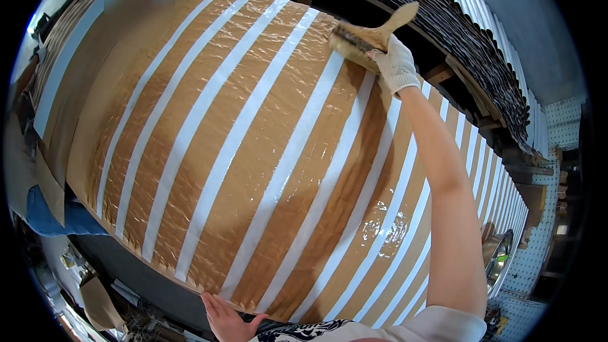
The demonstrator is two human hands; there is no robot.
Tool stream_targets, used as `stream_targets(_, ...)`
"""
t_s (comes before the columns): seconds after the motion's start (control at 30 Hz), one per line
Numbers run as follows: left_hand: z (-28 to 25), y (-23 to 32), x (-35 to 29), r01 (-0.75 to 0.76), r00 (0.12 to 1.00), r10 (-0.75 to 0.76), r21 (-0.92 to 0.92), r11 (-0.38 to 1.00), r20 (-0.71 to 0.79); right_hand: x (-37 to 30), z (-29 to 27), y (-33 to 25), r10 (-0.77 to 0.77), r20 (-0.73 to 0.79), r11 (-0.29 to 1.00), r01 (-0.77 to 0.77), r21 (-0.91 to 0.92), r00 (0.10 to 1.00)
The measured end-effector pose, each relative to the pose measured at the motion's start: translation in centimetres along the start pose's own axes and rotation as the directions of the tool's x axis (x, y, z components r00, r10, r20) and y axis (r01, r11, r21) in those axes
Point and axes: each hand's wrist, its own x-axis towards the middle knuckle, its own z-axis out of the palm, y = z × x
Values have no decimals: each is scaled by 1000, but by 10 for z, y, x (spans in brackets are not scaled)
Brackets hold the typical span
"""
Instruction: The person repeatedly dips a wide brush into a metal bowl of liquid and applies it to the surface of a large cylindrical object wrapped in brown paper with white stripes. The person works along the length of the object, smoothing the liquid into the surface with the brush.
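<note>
My right hand, in a white knit glove, is closed around a wide brush with a wooden handle. The brush's pale bristles press on the far edge of a large brown paper sheet crossed by white strips. Wet, shiny patches and wrinkles cover much of the paper. At the near edge my bare left hand rests with fingers spread against the sheet's border, holding nothing.
A metal bowl stands at the right by the sheet. Beyond the far edge lies a tall stack of dark, wavy-edged sheets. At the far left, a brown sheet's end curls up; people stand there, one in blue jeans.
</note>
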Motion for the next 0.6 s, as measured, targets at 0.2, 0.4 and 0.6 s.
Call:
stream_targets(0.2, 22, -4, -4, 41, 993, -63, -207, 977, -102, 40, -6, -49, 111, -203, 980, -74, 184, 973)
stream_targets(0.4, 36, -17, -10, -32, 999, 32, -8, 999, 35, 19, 24, -188, 5, 21, 857, -15, 515, 1000)
stream_targets(0.6, 23, -2, -11, -69, 996, 79, 249, 966, -28, -31, 26, -183, 123, 141, 895, -172, 412, 982)
